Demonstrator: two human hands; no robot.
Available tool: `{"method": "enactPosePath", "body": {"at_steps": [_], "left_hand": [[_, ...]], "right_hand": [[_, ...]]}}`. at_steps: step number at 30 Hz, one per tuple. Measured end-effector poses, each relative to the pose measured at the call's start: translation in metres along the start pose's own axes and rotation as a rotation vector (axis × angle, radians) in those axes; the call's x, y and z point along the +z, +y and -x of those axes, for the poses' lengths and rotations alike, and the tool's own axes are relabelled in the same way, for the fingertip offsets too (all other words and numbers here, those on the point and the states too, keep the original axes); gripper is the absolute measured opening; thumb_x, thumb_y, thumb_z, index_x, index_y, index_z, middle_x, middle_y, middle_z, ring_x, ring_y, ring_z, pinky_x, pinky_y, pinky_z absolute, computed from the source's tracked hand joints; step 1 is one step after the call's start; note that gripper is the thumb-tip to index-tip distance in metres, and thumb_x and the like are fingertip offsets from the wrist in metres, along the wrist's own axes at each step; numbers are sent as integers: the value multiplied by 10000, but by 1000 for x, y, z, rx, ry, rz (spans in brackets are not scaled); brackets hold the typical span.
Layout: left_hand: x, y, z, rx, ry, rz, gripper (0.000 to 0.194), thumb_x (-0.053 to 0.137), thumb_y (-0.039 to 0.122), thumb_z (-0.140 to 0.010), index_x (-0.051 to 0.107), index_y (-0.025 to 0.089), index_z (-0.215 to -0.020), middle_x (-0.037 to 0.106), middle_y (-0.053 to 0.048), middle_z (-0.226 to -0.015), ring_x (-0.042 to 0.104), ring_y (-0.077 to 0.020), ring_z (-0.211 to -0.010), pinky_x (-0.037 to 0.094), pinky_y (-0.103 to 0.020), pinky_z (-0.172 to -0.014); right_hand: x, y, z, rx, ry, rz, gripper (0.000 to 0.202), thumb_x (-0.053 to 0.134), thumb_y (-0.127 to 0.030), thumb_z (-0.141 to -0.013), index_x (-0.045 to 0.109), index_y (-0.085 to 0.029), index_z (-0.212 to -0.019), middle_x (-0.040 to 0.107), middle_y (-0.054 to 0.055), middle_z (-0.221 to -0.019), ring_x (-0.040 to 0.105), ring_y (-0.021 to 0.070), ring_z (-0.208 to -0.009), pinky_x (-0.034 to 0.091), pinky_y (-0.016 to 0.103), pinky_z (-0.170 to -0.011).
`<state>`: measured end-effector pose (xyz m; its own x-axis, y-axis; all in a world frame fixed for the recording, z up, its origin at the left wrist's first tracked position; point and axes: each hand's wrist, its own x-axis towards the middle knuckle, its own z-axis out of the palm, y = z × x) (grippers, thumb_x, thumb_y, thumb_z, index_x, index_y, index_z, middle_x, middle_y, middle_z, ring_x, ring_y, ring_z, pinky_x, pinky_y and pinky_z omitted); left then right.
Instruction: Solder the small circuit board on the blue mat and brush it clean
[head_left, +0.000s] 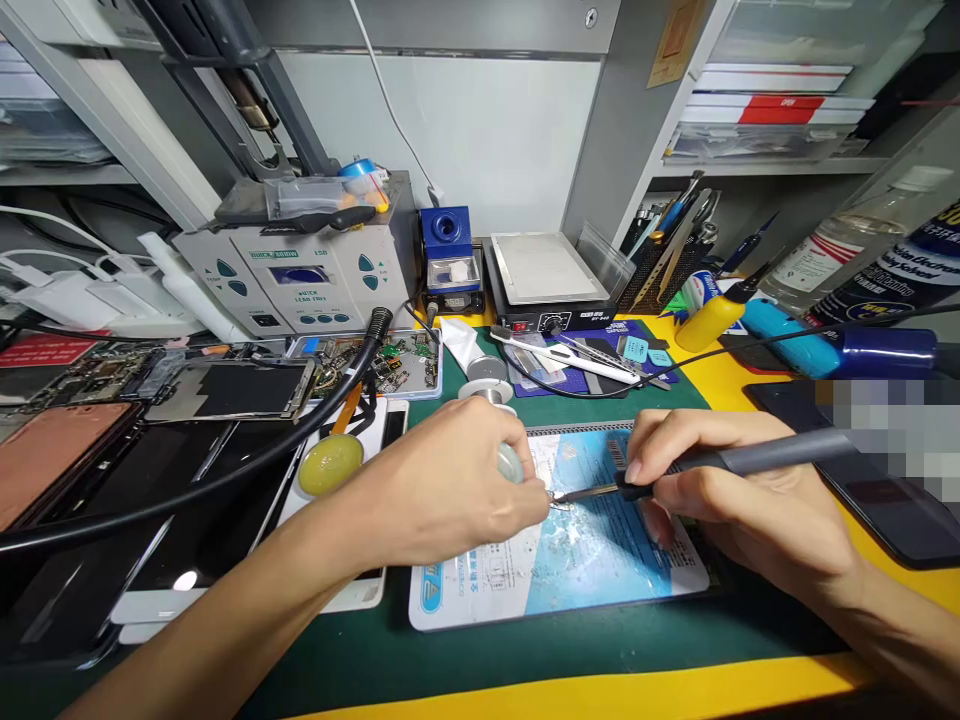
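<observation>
My left hand (469, 475) is closed above the left part of a blue and white pad (600, 560), its thumb and finger pinched near a small metal part (559, 502). What that pinch holds is too small to name. A round pale green object (510, 463) shows inside the curl of its fingers. My right hand (720, 480) grips a dark soldering iron (765, 455), whose metal tip points left and meets the small part beside my left fingertips. Just behind my left hand stands a solder spool (487, 378).
Phones (187, 500) and a black hose (300, 430) lie at the left. A rework station (300, 275), a hot plate (555, 270) and a tool holder (667, 260) stand at the back. A yellow bottle (705, 320) and a dark phone (862, 470) are at the right.
</observation>
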<state>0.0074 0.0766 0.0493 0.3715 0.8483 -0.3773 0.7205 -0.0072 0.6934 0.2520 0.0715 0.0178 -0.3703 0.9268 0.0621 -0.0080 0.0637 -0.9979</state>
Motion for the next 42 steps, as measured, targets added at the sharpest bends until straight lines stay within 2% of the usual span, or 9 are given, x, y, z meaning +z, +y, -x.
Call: {"method": "enactPosePath", "body": {"at_steps": [7,13,23,42], "left_hand": [[1,0,1,0,15,-10,137,638,334,-752,704,216,-735,481,53,-518,323,-78,-421,217,-192,-336],[2,1,0,22,25,-18,150,629,348,-763,711,227,-732,520,45,-553,354,-81,-435,242,-193,-351],[1,1,0,-10,13,-15,163,637,356,-754,714,216,-722,500,39,-569,328,-83,-464,227,-199,-364],[2,3,2,-14,5,-3,170,631,339,-744,728,200,-735,519,32,-591,314,-82,-470,225,-205,-365]], "right_hand": [[3,-7,0,-139,-55,158,257,578,-13,-735,738,-213,-723,623,-3,-639,570,130,-507,459,244,-451],[4,-4,0,-253,-55,260,296,561,39,-700,715,-214,-715,641,-17,-657,569,107,-566,452,207,-488],[2,-6,0,-153,-52,185,270,561,1,-720,729,-210,-719,632,-13,-627,565,126,-517,459,241,-459],[5,-9,0,-152,-34,179,248,567,-10,-718,727,-199,-707,617,-5,-658,574,116,-495,462,234,-447]]}}
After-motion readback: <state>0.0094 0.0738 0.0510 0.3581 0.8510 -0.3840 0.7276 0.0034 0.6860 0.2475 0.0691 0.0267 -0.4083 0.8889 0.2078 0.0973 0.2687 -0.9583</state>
